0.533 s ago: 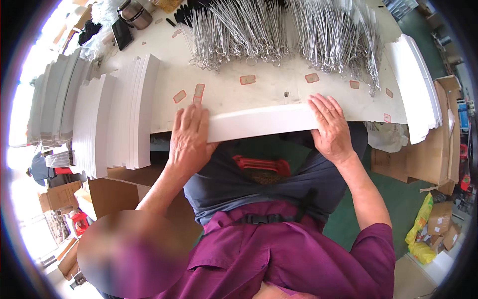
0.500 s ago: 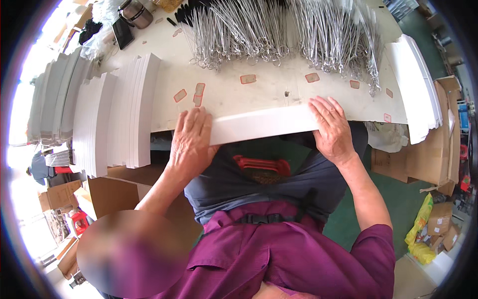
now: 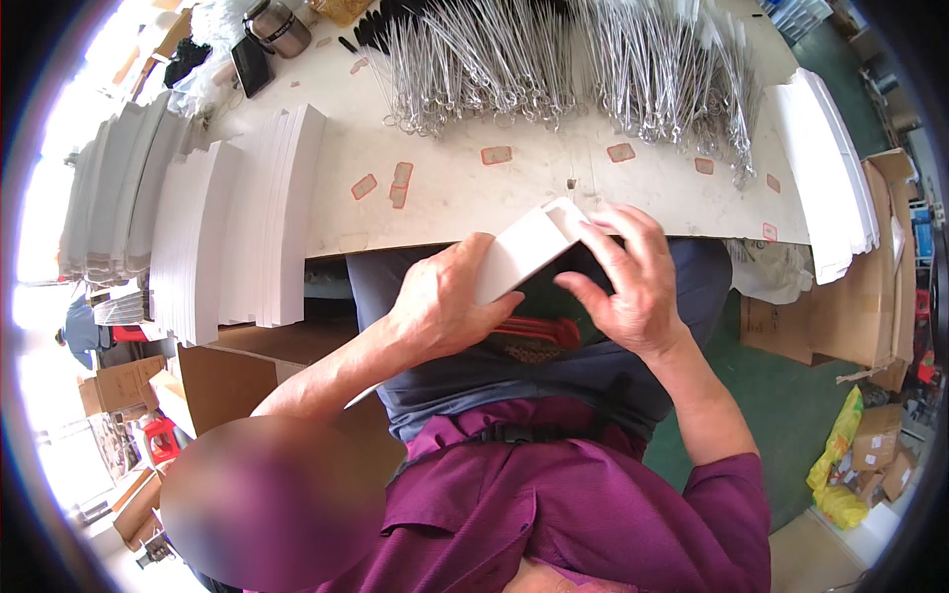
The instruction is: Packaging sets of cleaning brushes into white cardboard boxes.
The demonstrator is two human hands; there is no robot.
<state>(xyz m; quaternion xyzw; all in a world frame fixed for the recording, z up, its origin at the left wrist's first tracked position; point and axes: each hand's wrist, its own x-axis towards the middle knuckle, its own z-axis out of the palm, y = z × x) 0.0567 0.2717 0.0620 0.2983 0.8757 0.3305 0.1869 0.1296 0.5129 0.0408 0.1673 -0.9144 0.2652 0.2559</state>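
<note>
A long, narrow white carton (image 3: 521,255) slants across in front of me at the table edge, its upper right end open. My left hand (image 3: 442,299) is closed around its middle, thumb on the near side. The carton's lower part is hidden behind my left hand and forearm, with a thin white tip showing below the forearm. At the open end is my right hand (image 3: 633,282), its thumb and fingers spread apart. Its fingertips reach the rim of the opening, and I see nothing gripped in it.
Flat white cartons (image 3: 262,217) stand stacked at the left of the table (image 3: 465,198), more white cartons (image 3: 820,178) at the right. Bundles of thin metal rods with ring ends (image 3: 484,69) lie at the back, near a steel flask (image 3: 277,28) and a dark phone (image 3: 252,67).
The carton has swung from nearly level to a steep slant, its right end now open and raised. My right hand has loosened from that end; my left has slid right along it.
</note>
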